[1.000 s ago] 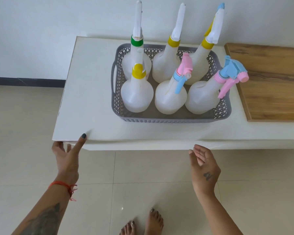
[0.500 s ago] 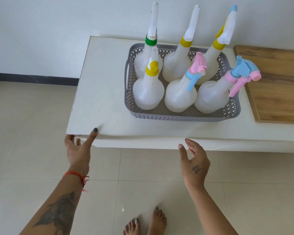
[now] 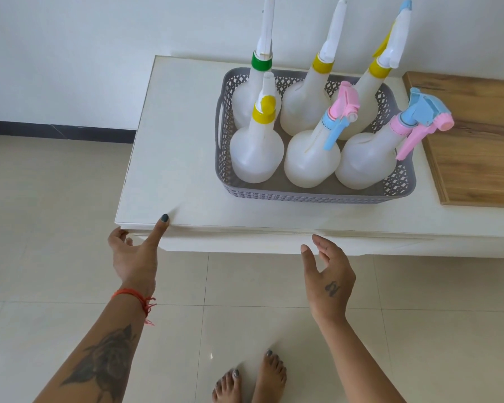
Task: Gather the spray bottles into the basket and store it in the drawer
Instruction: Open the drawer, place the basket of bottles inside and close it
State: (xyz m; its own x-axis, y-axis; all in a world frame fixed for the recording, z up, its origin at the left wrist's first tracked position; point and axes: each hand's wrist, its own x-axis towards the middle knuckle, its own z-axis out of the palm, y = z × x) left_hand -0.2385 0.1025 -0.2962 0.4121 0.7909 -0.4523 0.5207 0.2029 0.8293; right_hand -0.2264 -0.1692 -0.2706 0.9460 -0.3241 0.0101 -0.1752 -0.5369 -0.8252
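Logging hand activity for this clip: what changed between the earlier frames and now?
Little. The left hand keeps its thumb on the cabinet top edge; the right hand stays open just below the front edge. The basket and its six spray bottles are unmoved.

The basket [image 3: 312, 196] sits on the cabinet top [image 3: 172, 158], beyond the right hand [image 3: 328, 274] and to the right of the left hand [image 3: 134, 254]. Six spray bottles [image 3: 256, 152] stand in it, three in front, three behind. A wooden board [image 3: 477, 146] lies just right of the basket, perhaps touching it. The left thumb rests on the top's front edge; the right hand hovers just before that edge.
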